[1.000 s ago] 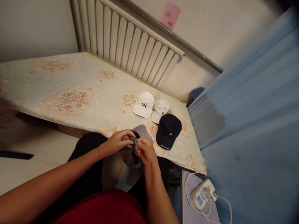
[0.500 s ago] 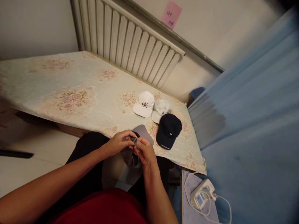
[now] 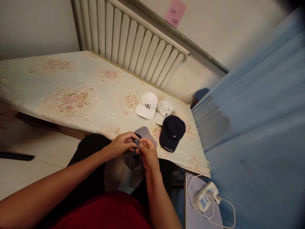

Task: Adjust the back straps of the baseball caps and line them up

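In the head view a grey baseball cap (image 3: pixel 145 133) lies upside down at the near edge of the bed, its brim pointing away from me. My left hand (image 3: pixel 124 142) pinches the cap's back strap from the left. From the right, my right hand (image 3: pixel 148 151) grips the same strap close to the left fingertips. The strap's fastening is partly hidden by my fingers. Beyond my hands sit a white cap (image 3: pixel 148 103) with black letters, a second white cap (image 3: pixel 164 109) with a small dark emblem, and a dark navy cap (image 3: pixel 173 132) nearest my right hand.
A flowered cover (image 3: pixel 100 105) lies over the bed. White radiator bars (image 3: pixel 133 44) stand along the wall behind it. At the right hangs a blue curtain (image 3: pixel 250 152). A power strip (image 3: pixel 206 198) with white cables rests on a small stand at lower right.
My fingers have shifted slightly on the strap, and the right fingers have straightened a little. The strap's loop hangs somewhat differently below them. The other caps stay where they were.
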{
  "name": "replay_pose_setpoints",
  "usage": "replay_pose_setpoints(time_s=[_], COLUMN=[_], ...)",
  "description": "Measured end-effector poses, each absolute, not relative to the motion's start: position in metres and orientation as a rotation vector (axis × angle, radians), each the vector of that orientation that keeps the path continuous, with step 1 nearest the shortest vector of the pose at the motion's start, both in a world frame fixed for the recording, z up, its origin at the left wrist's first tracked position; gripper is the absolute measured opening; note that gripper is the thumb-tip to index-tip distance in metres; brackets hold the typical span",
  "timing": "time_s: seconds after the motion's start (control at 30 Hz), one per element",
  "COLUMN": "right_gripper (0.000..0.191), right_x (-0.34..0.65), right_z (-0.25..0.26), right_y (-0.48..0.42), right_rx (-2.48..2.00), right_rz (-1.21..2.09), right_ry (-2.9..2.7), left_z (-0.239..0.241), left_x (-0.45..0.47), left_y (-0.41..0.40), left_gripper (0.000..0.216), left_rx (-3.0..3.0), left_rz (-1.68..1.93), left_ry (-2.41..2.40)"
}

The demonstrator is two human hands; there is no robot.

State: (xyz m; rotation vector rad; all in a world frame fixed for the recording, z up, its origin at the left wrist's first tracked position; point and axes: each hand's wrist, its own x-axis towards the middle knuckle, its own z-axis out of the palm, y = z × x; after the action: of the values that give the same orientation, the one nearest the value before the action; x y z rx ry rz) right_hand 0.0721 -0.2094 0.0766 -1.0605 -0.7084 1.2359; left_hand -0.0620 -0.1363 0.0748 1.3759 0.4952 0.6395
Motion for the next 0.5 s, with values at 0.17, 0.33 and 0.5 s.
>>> replay_pose_setpoints(time_s=[0.17,0.33,0.5], right_gripper=[0.021,0.022,0.008], right_x=[0.072,0.077,0.083], right_z=[0.079,0.089,0.094], right_y=[-0.209,-0.212,-0.211], right_rx=[-1.169,-1.315,-1.412], right_rz=[1.121,1.085,1.015], right_ry=[-0.791,-0.961,-1.083], left_z=[0.073,0.069,0.066], left_x=[-0.06,-0.061,-0.06], left_y=[-0.135,-0.131,-0.126], left_gripper=[0.019,0.016,0.02], left_rx=[1.434,1.527,1.615], left_rz=[0.607,0.575,0.547], left_ry=[0.563,0.594,0.64])
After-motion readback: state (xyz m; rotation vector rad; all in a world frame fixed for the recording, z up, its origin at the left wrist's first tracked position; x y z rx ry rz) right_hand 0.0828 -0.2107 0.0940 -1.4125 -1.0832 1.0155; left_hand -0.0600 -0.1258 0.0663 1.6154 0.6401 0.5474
